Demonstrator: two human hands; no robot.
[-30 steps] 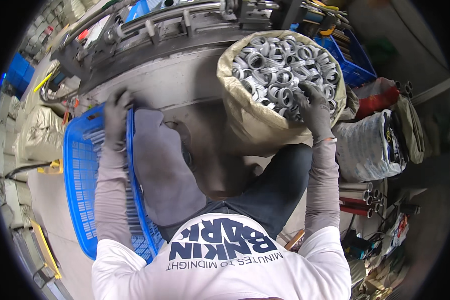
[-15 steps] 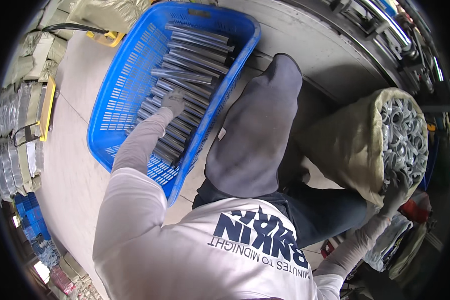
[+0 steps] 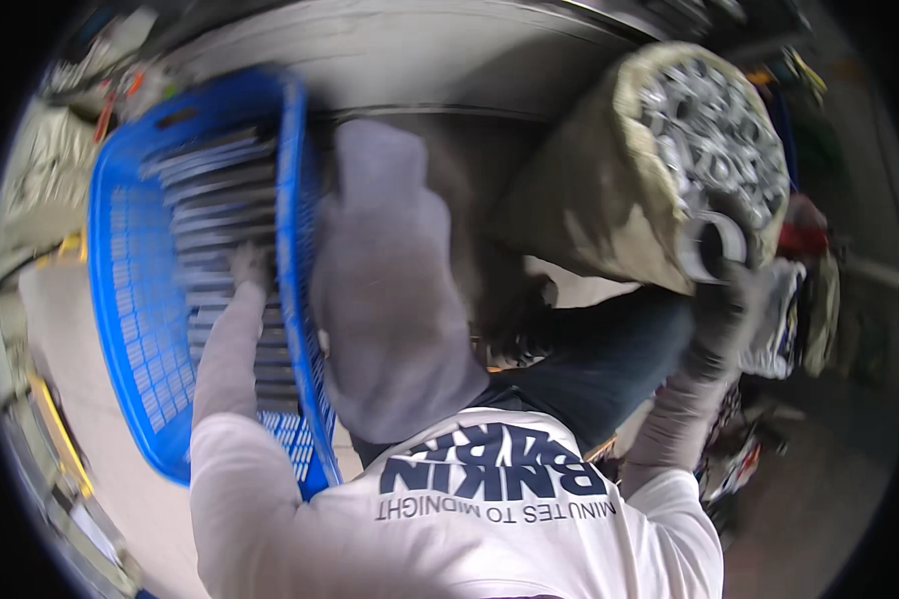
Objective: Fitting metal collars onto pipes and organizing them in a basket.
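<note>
My left hand (image 3: 250, 264), gloved and blurred, rests over the metal tubes (image 3: 215, 220) lying side by side in a blue plastic basket (image 3: 130, 329). Whether its fingers grip a tube cannot be made out. At the right, my gloved right hand (image 3: 726, 293) holds a grey metal ring-shaped fitting (image 3: 697, 262) by its lower side, in front of the rim of a cloth sack (image 3: 594, 190). Many similar grey metal fittings (image 3: 714, 140) fill the sack's mouth.
A grey pad (image 3: 395, 270) covers my left leg, between basket and sack. Behind them runs a pale wall or panel (image 3: 449, 60). Sacks (image 3: 55, 165) and a yellow-edged trolley (image 3: 60, 434) stand at the left; plastic bags (image 3: 774, 324) lie below the sack at the right.
The view has swung right, shifting basket and sack leftward in the picture. My right hand has come out from the sack's fittings with a ring fitting. My left hand stays over the tubes.
</note>
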